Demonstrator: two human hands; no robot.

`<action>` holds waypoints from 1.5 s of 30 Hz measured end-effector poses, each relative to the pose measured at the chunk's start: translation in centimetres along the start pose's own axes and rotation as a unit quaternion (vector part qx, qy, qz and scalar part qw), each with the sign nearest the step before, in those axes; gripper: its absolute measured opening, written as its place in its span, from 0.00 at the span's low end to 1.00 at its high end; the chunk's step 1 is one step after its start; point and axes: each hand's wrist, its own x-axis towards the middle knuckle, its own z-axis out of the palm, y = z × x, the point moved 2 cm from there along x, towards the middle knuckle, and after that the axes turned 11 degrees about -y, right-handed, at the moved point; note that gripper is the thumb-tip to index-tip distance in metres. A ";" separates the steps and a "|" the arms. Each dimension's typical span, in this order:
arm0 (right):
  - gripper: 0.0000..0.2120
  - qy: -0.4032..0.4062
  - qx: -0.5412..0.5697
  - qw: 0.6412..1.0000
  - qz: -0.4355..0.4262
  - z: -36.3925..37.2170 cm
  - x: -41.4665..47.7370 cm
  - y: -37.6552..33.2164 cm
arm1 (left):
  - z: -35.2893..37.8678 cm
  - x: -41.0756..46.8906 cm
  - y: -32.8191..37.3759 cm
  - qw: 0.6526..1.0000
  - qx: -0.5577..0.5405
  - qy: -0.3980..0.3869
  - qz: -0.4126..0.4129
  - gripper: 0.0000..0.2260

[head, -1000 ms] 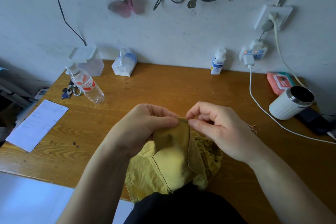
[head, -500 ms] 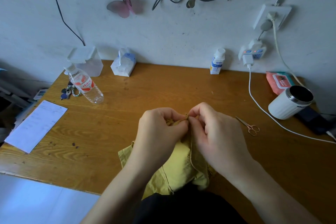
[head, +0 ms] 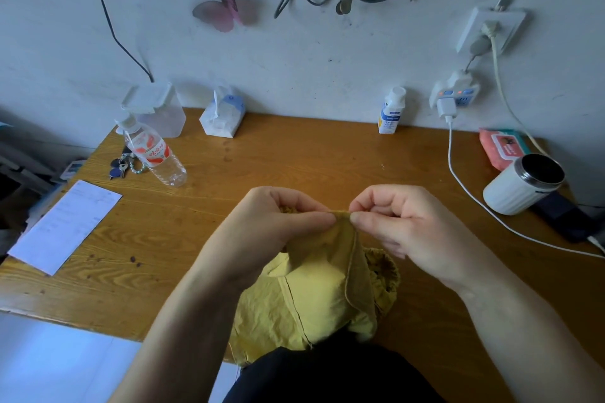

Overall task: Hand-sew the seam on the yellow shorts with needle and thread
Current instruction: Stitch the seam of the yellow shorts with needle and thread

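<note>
Yellow shorts (head: 304, 304) are bunched at the 6 o'clock edge of a wooden table (head: 294, 157) set against a pale wall (head: 327, 59), with their top fold lifted. That fold is pinched between the thumb and curled fingers (head: 291, 198) of the left hand (head: 271, 226). Its edge is nipped by thumb and forefinger of the right hand (head: 402, 222), the other fingers being curled in; whether a needle is held cannot be told. One water bottle (head: 154, 154) is laid at 10 o'clock, one tissue pack (head: 222, 114) at 11, one small white bottle (head: 391, 111) at 1, one white cup (head: 520, 186) at 3, one paper sheet (head: 65, 226) at 9.
</note>
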 end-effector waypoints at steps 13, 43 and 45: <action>0.04 -0.137 0.235 0.961 0.046 -0.7 0.0 0.7 | 0.7 0.5 -0.3 0.970 -0.184 -0.155 -0.032 0.04; 0.05 0.051 -0.044 0.990 -0.121 0.9 -0.2 1.1 | 1.7 1.2 -1.6 0.972 -0.222 -0.080 -0.008 0.06; 0.11 0.121 -0.189 0.961 -0.162 0.9 -0.3 0.9 | 1.6 1.2 -1.8 0.974 -0.218 -0.063 -0.020 0.06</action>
